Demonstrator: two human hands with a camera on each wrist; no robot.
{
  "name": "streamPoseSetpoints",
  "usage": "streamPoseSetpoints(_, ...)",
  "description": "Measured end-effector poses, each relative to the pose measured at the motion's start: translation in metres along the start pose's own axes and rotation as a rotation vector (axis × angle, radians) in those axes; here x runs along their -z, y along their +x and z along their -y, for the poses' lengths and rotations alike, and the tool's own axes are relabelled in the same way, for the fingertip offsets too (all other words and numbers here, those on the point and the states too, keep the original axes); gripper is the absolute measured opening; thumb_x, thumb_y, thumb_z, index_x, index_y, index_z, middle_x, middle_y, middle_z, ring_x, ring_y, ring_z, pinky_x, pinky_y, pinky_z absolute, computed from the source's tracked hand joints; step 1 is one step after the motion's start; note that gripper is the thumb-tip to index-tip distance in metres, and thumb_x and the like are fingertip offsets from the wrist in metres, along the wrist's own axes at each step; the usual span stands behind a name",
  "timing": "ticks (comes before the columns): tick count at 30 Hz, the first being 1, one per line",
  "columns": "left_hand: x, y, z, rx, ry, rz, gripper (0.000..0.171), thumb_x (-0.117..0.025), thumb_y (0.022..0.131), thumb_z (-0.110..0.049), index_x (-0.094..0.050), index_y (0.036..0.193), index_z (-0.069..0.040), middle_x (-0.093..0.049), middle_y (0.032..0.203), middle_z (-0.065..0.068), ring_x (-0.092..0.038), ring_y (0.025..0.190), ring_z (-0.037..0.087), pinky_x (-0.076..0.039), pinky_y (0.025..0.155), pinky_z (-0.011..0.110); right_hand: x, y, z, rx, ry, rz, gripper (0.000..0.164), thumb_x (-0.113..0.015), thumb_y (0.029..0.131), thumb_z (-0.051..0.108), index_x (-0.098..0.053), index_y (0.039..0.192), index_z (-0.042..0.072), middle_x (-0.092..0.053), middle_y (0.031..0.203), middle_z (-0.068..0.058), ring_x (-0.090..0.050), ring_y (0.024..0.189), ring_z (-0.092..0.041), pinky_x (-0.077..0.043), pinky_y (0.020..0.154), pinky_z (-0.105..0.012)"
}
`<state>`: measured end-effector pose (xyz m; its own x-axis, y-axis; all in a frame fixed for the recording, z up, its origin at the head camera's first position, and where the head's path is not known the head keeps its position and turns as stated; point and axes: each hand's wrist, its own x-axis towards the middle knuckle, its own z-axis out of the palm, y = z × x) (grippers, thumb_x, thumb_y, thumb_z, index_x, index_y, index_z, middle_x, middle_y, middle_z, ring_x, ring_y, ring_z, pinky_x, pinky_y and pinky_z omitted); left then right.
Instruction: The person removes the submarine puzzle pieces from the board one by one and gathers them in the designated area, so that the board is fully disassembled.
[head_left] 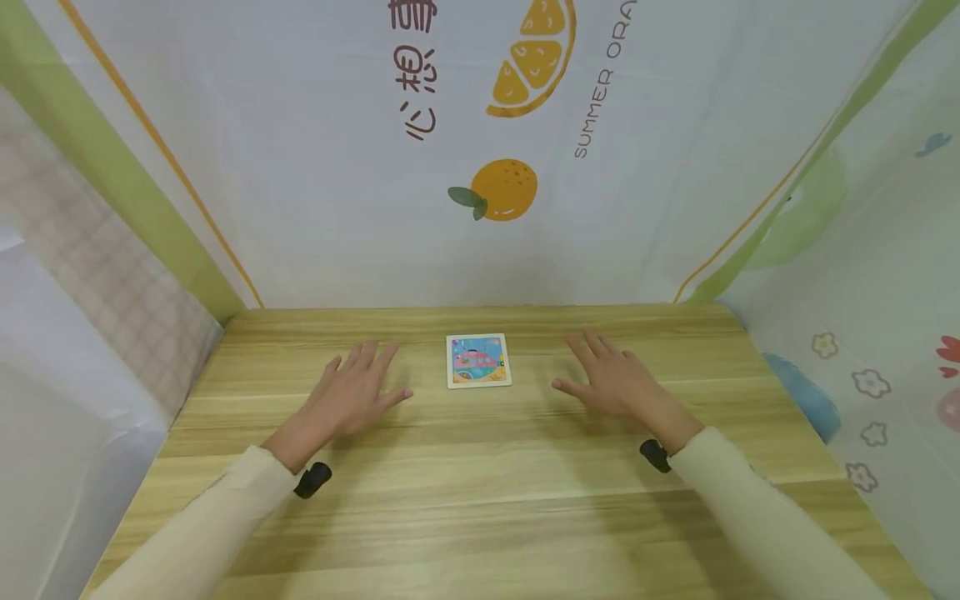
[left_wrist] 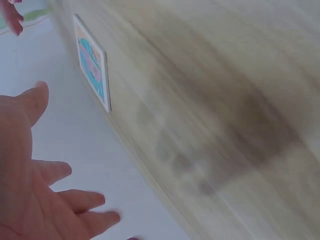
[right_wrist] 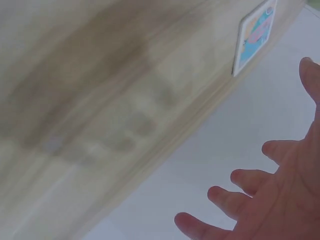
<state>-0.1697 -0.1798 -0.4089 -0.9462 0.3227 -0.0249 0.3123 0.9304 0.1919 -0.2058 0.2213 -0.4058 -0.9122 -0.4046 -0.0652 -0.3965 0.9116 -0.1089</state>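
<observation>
A square picture tile [head_left: 478, 361] with a white border and a blue, pink and yellow picture lies flat near the table's far edge. To its left is my left hand [head_left: 351, 398], palm down with fingers spread, holding nothing. My right hand [head_left: 617, 379] mirrors it on the other side, fingers spread, also bare of any object. Both hands are apart from the tile. The left wrist view shows the tile [left_wrist: 91, 62] beyond the thumb, with the hand's shadow on the wood. In the right wrist view, the tile [right_wrist: 254, 36] appears above the spread fingers.
The wooden table [head_left: 480, 483] has a light grain. Behind it hangs a white cloth [head_left: 337, 208] printed with oranges and lettering. More printed cloth [head_left: 862, 317] hangs on the right, and pale cloth [head_left: 90, 333] on the left. Each wrist wears a black band.
</observation>
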Motion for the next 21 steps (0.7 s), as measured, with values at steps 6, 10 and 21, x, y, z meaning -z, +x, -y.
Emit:
streamPoseSetpoints(6,0.003,0.014,-0.003,0.047,-0.024,0.01,0.08,-0.038,0.097,-0.063,-0.026,0.152,-0.006,-0.046,0.145,0.022,-0.05,0.127,0.041,-0.04,0.092,0.066,0.012,0.02,0.003,-0.019,0.089,0.074,0.089,-0.039,0.091,0.072,-0.021,0.156,0.013,-0.021,0.158,-0.024,-0.026,0.143,-0.044,-0.04,0.099,-0.062)
streamPoseSetpoints(10,0.003,0.023,-0.005,0.074,-0.076,-0.01,0.077,-0.042,0.099,-0.057,-0.031,0.149,0.001,-0.057,0.133,0.022,-0.061,0.113,0.038,-0.051,0.081,0.054,0.019,0.034,0.007,-0.03,0.18,0.106,0.088,-0.043,0.092,0.069,-0.02,0.156,0.014,-0.025,0.157,-0.021,-0.029,0.142,-0.042,-0.032,0.107,-0.061)
streamPoseSetpoints(21,-0.002,0.043,-0.006,0.215,-0.474,-0.062,0.064,-0.044,0.102,-0.044,-0.039,0.145,0.003,-0.06,0.128,0.026,-0.068,0.092,0.033,-0.054,0.071,0.043,0.018,0.067,0.022,-0.025,0.431,0.143,0.081,-0.049,0.094,0.061,-0.022,0.155,0.017,-0.049,0.143,-0.02,-0.052,0.127,-0.037,-0.041,0.102,-0.055)
